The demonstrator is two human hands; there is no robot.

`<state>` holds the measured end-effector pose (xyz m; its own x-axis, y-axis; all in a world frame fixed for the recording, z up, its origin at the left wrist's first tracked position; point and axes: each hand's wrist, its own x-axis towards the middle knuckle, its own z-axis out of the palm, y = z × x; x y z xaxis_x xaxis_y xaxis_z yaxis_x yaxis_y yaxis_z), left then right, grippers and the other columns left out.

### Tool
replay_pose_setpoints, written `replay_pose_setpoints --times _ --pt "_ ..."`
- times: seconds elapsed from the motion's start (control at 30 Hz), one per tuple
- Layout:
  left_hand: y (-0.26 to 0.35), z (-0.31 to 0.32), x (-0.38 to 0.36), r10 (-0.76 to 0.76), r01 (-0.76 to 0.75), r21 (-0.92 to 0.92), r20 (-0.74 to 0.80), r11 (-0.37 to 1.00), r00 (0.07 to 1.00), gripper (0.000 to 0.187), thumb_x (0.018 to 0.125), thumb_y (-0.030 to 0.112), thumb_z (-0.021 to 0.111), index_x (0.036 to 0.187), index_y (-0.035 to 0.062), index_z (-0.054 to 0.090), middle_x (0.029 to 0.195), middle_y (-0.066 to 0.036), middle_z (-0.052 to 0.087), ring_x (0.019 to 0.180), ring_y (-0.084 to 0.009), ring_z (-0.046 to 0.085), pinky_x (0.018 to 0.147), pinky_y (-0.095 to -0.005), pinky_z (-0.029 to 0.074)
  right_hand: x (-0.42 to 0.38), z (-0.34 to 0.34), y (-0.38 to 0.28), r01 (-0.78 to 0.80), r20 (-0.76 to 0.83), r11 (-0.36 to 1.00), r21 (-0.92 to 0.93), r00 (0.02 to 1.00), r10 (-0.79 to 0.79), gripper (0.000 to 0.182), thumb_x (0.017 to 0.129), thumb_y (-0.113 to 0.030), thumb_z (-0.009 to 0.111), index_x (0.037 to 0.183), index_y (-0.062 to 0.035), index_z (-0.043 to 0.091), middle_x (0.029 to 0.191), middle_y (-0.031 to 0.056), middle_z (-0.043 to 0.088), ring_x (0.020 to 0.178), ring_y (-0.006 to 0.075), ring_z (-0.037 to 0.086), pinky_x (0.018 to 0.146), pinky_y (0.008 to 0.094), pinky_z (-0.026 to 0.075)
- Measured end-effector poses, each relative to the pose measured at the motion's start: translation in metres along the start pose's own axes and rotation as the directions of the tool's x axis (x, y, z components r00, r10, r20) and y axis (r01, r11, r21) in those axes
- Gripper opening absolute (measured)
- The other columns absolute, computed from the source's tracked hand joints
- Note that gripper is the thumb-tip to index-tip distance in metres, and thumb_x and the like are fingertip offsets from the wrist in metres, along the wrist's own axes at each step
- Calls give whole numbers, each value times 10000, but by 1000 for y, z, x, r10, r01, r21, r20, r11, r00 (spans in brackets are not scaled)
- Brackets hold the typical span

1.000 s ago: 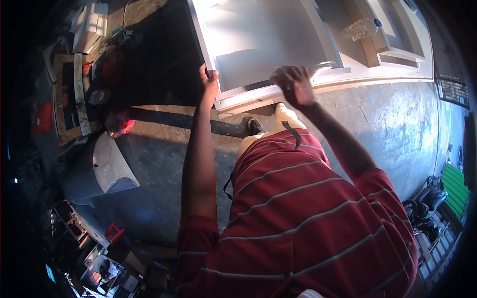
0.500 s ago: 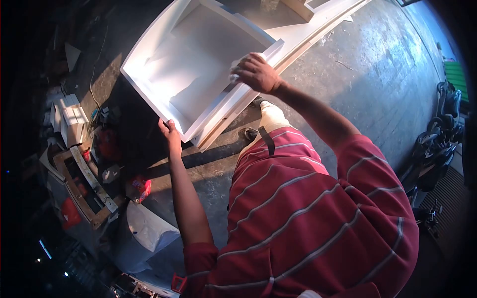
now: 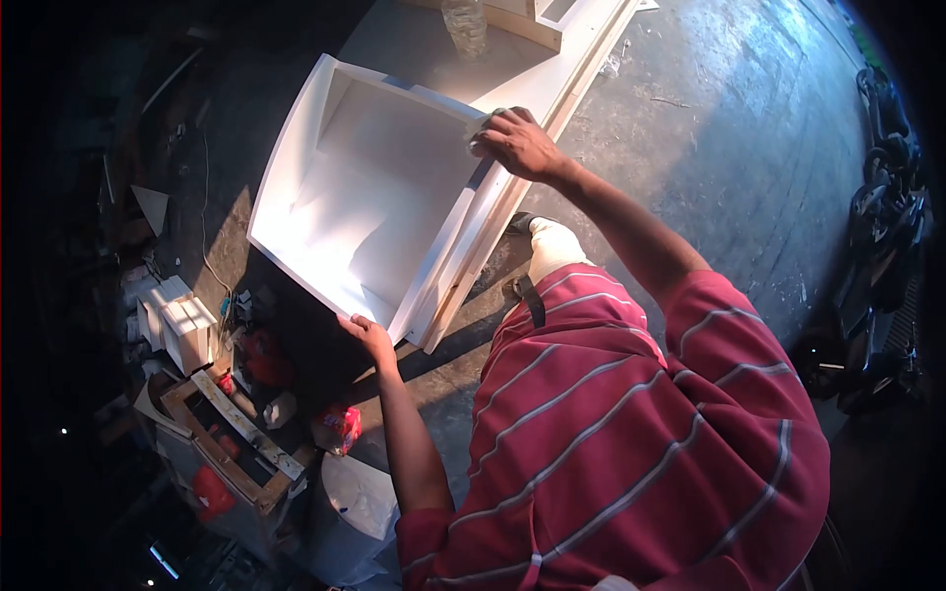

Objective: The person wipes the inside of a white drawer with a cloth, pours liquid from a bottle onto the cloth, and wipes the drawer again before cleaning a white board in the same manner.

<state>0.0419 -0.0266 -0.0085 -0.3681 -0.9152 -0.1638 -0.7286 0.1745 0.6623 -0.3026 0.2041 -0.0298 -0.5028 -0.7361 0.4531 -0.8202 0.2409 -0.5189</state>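
A white open box with a curved outer edge [image 3: 379, 187] lies on a long white panel [image 3: 542, 84] that has a bare wood edge. My right hand [image 3: 520, 145] is closed around a crumpled whitish cloth [image 3: 480, 128] and rests at the box's upper right corner. At the lower corner my left hand [image 3: 371, 338] touches the box's outer edge, its fingers partly hidden beneath the rim. Whether those fingers grip the rim or only support it is hard to tell.
A clear plastic bottle [image 3: 464, 27] stands on the panel beyond the box. At the lower left are a wooden frame [image 3: 222, 438], white blocks [image 3: 185, 320], a red packet [image 3: 338, 429] and a white bag [image 3: 357, 497]. Dark machinery [image 3: 877, 227] lines the right side.
The view has shifted, so the far panel and bottle show more. My right hand with the cloth has moved along the box's near side to its upper right corner. My left hand stays at the lower corner.
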Motion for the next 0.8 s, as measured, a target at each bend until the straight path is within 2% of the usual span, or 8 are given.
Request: replay_pose_setpoints --times 0.1,0.23,0.4,0.47,0.5,0.6,0.73,0.8 --pt "1 3 -1 -6 6 -42 -15 999 1000 521 1003 148 286 1439 -59 91 1467 -327 160 1325 -370 311 1068 -385 287 13 -14 55 -134 -302 980 146 937 173 226 949 -196 472 1074 -55 596 981 170 586 878 354 576 747 405 479" --pt "-30 13 11 19 -29 -183 -54 983 998 517 1002 150 276 1437 -64 95 1459 -332 174 1319 -377 316 1067 -387 286 40 -63 43 -447 -98 715 537 810 579 328 984 -301 451 1128 -27 560 988 171 598 920 296 605 791 364 483" --pt "-25 13 8 16 -30 -203 -72 979 997 519 1002 160 278 1433 -70 104 1448 -331 203 1309 -379 331 1056 -384 298 87 -75 1 -241 128 236 941 903 410 331 980 -254 468 1241 -50 476 1070 95 596 973 162 588 796 308 495" --pt "-27 13 6 -2 -17 -247 -76 969 997 512 1002 163 285 1429 -72 128 1436 -328 235 1300 -383 345 1049 -381 308 106 -68 12 -224 184 768 600 973 140 274 946 -217 534 1171 -61 545 1059 86 605 1022 196 568 858 346 475" --pt "-40 16 12 38 -54 -143 -111 988 993 509 1005 175 303 1423 -75 156 1428 -324 256 1283 -390 364 1043 -384 315 117 -51 29 250 86 901 355 951 -298 198 906 -209 573 1032 -74 643 1089 70 609 1030 235 542 856 351 468" --pt "-59 21 15 119 -121 -2 -188 993 975 499 1006 186 325 1411 -76 196 1400 -325 296 1266 -401 378 1038 -403 322 107 -6 65 208 505 957 204 815 -285 168 858 -176 636 998 -92 677 1041 64 545 1023 227 533 849 345 475" --pt "-52 18 3 173 -164 59 -205 985 963 466 1003 179 336 1384 -77 251 1355 -330 336 1241 -415 397 1027 -436 332 138 50 84 273 347 932 239 872 -345 160 854 -175 651 1004 -130 683 1034 78 512 1000 230 550 845 338 485" --pt "-50 17 -3 131 -128 28 -198 991 971 467 1003 179 330 1388 -74 247 1366 -316 333 1248 -408 393 1029 -429 331 166 83 79 -471 465 211 857 882 78 166 857 -188 653 1018 -164 685 1015 91 518 968 245 571 836 335 499"
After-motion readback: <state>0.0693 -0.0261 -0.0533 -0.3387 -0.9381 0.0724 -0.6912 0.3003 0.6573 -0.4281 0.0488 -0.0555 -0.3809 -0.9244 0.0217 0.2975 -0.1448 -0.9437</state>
